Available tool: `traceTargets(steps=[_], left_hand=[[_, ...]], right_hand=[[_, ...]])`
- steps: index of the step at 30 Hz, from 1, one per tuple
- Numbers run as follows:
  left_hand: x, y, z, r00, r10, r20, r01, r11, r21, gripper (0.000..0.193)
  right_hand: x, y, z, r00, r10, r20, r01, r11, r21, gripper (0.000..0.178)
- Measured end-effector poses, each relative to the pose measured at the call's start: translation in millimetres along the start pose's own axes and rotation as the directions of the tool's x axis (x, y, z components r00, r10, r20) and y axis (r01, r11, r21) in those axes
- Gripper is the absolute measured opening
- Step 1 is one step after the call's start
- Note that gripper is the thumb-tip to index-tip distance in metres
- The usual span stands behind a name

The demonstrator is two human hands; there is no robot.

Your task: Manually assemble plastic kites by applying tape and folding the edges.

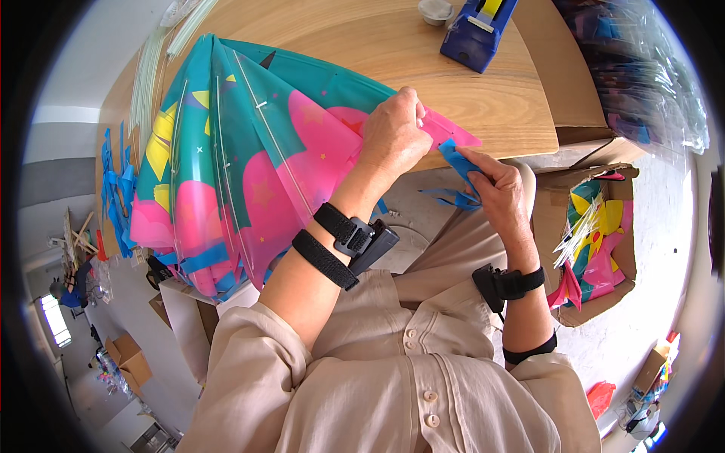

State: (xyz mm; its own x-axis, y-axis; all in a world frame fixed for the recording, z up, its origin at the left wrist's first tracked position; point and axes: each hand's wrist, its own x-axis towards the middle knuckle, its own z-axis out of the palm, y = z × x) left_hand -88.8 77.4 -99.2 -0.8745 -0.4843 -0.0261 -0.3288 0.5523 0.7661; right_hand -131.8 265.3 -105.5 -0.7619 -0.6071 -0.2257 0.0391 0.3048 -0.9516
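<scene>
A kite [260,181] of teal, pink and yellow plastic film with thin white rods drapes over the left part of the table and hangs off its front edge. My left hand [398,134] is closed on the pink film near the kite's right-hand corner, and the pointed pink tip sticks out past my fingers. Just right of that tip, my right hand [500,190] pinches a bright blue plastic strip [456,161] between thumb and fingers. Loose ends of blue strip dangle below it. Whether the strip touches the pink tip I cannot tell.
The wooden table [498,106] bears a blue tape dispenser [477,38] and a small lidded tub [435,10]. More blue strips [119,189] and white rods [147,83] lie at the left. On the right stands an open cardboard box [600,298] of colourful film, below clear-bagged goods [642,75].
</scene>
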Motion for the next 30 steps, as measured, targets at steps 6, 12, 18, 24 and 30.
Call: traceTargets(steps=[6, 12, 18, 24, 30], left_hand=[[0.6, -0.3, -0.6, 1.0, -0.002, 0.007, 0.002, 1.0, 0.005, 0.028], [0.7, -0.5, 0.0, 1.0, 0.006, -0.002, -0.006, 1.0, 0.021, 0.027], [0.9, -0.7, 0.0, 1.0, 0.005, -0.002, -0.005, 1.0, 0.02, 0.026], [1.2, -1.3, 0.5, 1.0, 0.012, -0.008, -0.012, 1.0, 0.017, 0.025], [0.6, 0.6, -0.4, 1.0, 0.006, -0.002, -0.006, 0.999, 0.037, 0.028]], right_hand=[[0.3, -1.0, 1.2, 1.0, 0.007, -0.004, -0.007, 1.0, 0.013, 0.035], [0.5, -0.2, 3.0, 1.0, -0.029, -0.007, 0.029, 0.999, -0.016, 0.034], [1.1, 2.8, 7.7, 0.998, -0.068, -0.011, 0.068, 0.997, -0.044, 0.033], [1.4, 1.3, 8.0, 0.996, -0.087, -0.02, 0.086, 0.995, -0.048, 0.032], [1.9, -1.5, 6.2, 0.998, -0.067, -0.014, 0.066, 0.996, -0.062, 0.031]])
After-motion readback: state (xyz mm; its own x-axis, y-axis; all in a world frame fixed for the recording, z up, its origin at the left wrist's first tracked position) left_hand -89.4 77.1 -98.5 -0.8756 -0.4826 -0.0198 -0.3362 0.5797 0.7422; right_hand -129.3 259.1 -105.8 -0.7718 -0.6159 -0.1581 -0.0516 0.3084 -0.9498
